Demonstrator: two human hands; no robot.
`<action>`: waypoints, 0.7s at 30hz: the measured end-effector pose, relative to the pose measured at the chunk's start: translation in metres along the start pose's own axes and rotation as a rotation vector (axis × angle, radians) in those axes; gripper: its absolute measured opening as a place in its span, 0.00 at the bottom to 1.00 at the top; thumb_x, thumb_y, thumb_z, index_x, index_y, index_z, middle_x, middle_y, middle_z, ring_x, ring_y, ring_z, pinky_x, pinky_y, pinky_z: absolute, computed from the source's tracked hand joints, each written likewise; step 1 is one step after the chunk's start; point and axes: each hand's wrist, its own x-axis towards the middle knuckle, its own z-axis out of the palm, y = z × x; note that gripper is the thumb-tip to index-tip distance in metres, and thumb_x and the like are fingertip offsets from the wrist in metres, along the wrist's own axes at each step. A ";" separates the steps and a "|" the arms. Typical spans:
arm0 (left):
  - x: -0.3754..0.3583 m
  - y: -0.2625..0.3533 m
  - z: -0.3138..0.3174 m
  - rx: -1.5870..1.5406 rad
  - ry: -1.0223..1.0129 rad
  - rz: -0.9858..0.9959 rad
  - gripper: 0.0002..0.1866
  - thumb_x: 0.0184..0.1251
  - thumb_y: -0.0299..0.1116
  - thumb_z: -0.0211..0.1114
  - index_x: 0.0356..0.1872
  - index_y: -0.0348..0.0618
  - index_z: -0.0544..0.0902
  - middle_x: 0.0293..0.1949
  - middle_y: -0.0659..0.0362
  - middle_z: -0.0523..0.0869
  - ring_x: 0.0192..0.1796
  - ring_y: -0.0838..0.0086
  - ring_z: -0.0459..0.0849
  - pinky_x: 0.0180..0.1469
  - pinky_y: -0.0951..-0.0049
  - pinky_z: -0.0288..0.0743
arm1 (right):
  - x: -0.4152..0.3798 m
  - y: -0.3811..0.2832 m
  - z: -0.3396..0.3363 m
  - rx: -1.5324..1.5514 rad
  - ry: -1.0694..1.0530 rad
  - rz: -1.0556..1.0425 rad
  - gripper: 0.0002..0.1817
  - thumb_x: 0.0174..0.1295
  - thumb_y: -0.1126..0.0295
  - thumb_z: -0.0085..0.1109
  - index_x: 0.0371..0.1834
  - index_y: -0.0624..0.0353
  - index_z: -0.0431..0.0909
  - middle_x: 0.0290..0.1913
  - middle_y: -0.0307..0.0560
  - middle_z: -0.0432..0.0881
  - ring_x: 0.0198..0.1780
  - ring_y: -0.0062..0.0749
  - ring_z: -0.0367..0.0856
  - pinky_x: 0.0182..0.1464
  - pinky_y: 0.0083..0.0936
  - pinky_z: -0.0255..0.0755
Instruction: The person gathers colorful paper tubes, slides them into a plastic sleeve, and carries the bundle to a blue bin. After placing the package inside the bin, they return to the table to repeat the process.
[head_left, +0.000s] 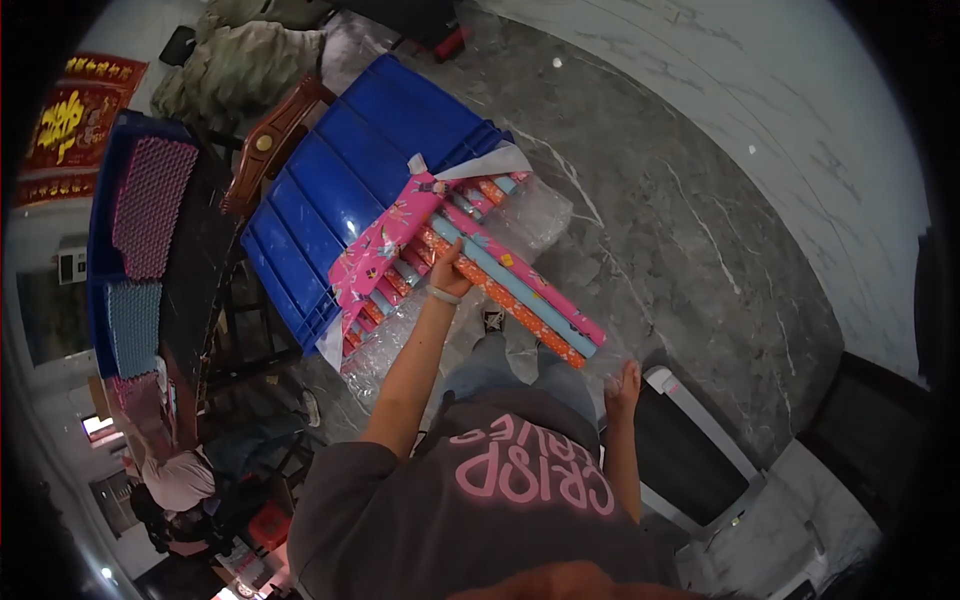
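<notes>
My left hand (449,272) is closed around a bundle of patterned wrapping paper rolls: an orange roll (515,307), a light blue roll (520,287) and a pink roll (545,287). Beyond the near ends of the rolls, my right hand (622,388) has its fingers pinched together at what looks like clear plastic film (607,372). Under the bundle's far end lies a pink printed sheet (385,245). More rolls (372,312) show beside it, partly covered by the sheet and by clear plastic (395,345).
A large blue plastic crate (350,170) stands just ahead. To the left, blue bins hold stacked pink rolls (155,205) and light blue rolls (133,325). Another person (180,480) sits at lower left. A black-and-white treadmill-like object (690,440) is at right.
</notes>
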 end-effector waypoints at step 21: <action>-0.062 -0.087 0.030 0.006 -0.022 -0.149 0.11 0.65 0.36 0.55 0.46 0.46 0.76 0.44 0.59 0.81 0.50 0.66 0.78 0.53 0.60 0.71 | -0.027 -0.055 -0.038 -0.635 -0.292 0.127 0.06 0.65 0.73 0.48 0.40 0.61 0.74 0.26 0.37 0.75 0.22 0.16 0.63 0.26 0.13 0.57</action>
